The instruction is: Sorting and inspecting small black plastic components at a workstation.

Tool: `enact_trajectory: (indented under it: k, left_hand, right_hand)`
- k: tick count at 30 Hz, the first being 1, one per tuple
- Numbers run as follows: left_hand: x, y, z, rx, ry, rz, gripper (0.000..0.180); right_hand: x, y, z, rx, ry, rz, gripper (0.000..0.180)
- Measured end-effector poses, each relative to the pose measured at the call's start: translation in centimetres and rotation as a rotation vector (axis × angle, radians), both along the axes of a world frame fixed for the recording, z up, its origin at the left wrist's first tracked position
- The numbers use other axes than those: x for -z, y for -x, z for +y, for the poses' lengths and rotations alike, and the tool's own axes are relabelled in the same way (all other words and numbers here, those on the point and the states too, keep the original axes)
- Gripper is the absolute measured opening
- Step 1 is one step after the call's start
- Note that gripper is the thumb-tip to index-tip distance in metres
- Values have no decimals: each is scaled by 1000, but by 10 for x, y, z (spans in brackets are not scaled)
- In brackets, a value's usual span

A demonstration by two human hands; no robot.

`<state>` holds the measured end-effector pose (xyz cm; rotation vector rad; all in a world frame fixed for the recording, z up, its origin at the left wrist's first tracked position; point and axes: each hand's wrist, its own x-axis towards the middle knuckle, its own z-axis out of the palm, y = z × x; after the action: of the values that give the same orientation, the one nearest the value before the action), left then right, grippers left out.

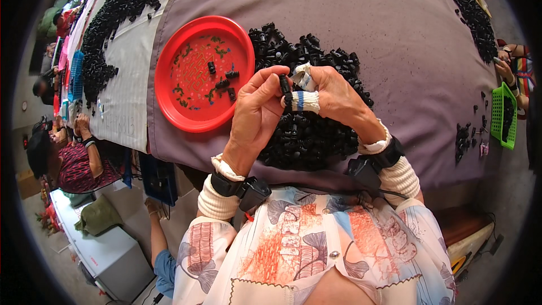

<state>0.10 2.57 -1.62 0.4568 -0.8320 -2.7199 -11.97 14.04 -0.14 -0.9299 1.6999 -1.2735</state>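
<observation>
Between my two hands, over the pile, is a small black cylindrical plastic part (284,83). My left hand (253,114) pinches it between thumb and fingers. From the other side my right hand (342,95) closes its fingertips on the lower end of the part; white cloth covers (306,101), one with a blue stripe, wrap its thumb and finger. Whether the part is one piece or two joined is too small to tell. Below and behind my hands lies a heap of similar black parts (307,146). A red round plastic tray (166,101) at the left holds several of them.
A mauve cloth (406,68) covers the table. More black parts (127,11) are heaped at the far left and far right (473,20). A green basket (497,116) stands at the right edge. Other people (79,164) sit at both sides. A white cabinet (110,254) stands lower left.
</observation>
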Motion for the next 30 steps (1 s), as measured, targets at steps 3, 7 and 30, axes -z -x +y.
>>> enact_trajectory:
  k: [3,7,30]
  left_hand:
    - [1,0,1,-32,-1,10,20]
    - [-1,2,1,-39,54,-45,19]
    - [-4,-2,1,-8,125,-74,20]
  right_hand:
    - [0,0,0,8,12,-12,30]
    - [2,-1,0,2,12,-11,29]
    - [5,3,-4,-62,0,150,40]
